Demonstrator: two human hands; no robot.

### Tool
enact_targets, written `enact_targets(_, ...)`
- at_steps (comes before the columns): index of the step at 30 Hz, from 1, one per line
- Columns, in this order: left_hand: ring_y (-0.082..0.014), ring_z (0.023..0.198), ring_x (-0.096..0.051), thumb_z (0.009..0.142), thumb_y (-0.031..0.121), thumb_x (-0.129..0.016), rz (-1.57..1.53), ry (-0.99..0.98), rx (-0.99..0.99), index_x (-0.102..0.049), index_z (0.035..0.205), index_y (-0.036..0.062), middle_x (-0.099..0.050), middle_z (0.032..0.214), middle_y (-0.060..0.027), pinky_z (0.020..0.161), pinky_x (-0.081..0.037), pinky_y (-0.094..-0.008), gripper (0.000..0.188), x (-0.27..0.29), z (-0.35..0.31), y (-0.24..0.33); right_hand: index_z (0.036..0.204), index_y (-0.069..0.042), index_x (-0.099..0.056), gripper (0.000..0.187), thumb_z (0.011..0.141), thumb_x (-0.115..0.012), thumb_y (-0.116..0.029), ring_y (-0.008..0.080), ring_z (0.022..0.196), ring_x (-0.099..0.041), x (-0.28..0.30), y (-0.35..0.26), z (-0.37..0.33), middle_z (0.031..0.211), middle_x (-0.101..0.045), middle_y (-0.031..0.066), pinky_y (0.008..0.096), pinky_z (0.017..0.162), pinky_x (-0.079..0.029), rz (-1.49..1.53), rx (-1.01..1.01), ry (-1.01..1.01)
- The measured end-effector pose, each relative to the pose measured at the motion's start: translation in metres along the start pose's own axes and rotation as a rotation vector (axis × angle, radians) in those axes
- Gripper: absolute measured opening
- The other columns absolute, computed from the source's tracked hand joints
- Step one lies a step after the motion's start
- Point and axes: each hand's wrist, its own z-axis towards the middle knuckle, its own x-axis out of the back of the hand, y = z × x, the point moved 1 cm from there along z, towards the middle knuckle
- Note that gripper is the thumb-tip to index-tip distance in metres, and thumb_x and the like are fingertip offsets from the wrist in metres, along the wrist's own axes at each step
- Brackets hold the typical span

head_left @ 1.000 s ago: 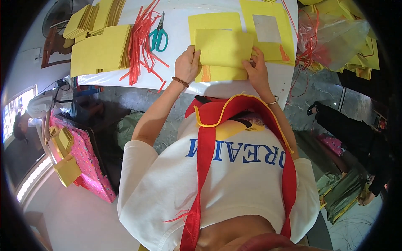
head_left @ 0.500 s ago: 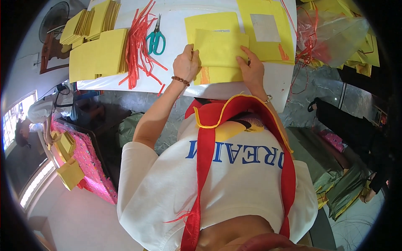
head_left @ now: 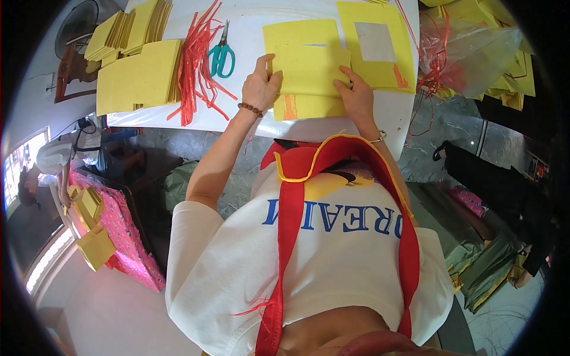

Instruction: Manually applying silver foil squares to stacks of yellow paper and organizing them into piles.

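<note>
In front of me on the white table lies a folded yellow paper sheet [head_left: 314,71], its upper flap laid over a larger yellow part with an orange patch at the lower left. My left hand [head_left: 261,86] has its thumb and fingers at the sheet's left edge. Along the right edge, my right hand [head_left: 357,98] pinches the paper between thumb and forefinger, its other fingers curled. A second yellow sheet [head_left: 404,44] with a grey rectangle and an orange patch lies flat just to the right.
To the left are teal-handled scissors [head_left: 222,56], a bundle of red plastic strips [head_left: 193,77] and stacks of folded yellow paper [head_left: 139,74]. A clear plastic bag [head_left: 475,50] and more yellow paper lie beyond the right edge. Another person [head_left: 59,157] works at far left by a pink cloth [head_left: 133,231].
The upper flap's top edge sits slightly lower. My left hand has shifted a little left, its forefinger straighter along the edge. The right hand has barely moved.
</note>
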Motion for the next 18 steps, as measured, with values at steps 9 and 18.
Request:
enact_targets(9, -0.0306, 0.117, -0.039, 0.081, 0.041, -0.054, 0.589, 0.106, -0.893, -0.048, 0.121, 0.0126, -0.047, 0.124, -0.0119, 0.094, -0.031, -0.0455, 0.049, -0.027, 0.006, 0.041, 0.11, -0.007, -0.059, 0.039, 0.077, -0.061, -0.026, 0.0304, 0.086, -0.059, -0.006, 0.008, 0.001, 0.097, -0.062, 0.0172, 0.0371, 0.075, -0.045, -0.006, 0.182, 0.104)
enact_targets(18, -0.0297, 0.124, -0.033, 0.08, 0.055, -0.049, 0.729, 0.099, -0.827, -0.042, 0.129, 0.014, -0.039, 0.134, -0.0108, 0.099, -0.026, -0.048, 0.064, -0.052, 0.008, 0.028, 0.115, -0.007, -0.055, 0.04, 0.079, -0.059, -0.025, 0.0299, 0.093, -0.057, -0.001, -0.002, -0.01, 0.11, -0.056, 0.0161, 0.0382, 0.078, -0.044, 0.021, 0.108, 0.07)
